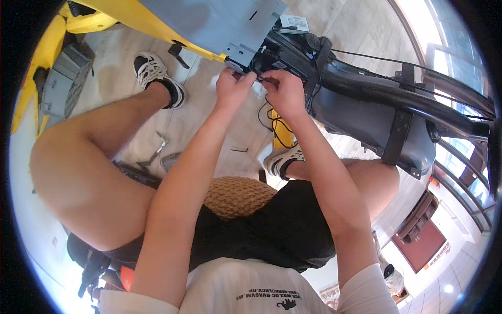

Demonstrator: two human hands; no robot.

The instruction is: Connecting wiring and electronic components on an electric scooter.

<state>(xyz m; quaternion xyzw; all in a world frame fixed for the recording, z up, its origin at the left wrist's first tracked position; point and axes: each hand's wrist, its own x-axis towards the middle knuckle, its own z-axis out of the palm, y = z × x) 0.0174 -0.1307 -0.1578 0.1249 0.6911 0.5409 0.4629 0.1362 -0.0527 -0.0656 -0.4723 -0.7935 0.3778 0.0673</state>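
My left hand [234, 90] and my right hand [286, 93] meet at the near corner of a grey panel [225, 26] with yellow side trim [157, 27]. The right hand's thumb and fingers pinch a thin black cable [266, 118], which hangs in loops beneath it. Closed in a pinch, the left hand's fingertips are pressed beside the same spot; what lies between them is too small to make out. Just beyond the fingers, dark parts and wires crowd a black tubular frame [361, 86].
A small white box [294, 23] lies past the panel. Pliers-like tool [158, 146] and a hex key [239, 150] rest on the floor between my legs. A woven tan seat [235, 196] shows below me. Yellow and grey parts [65, 81] stand at far left.
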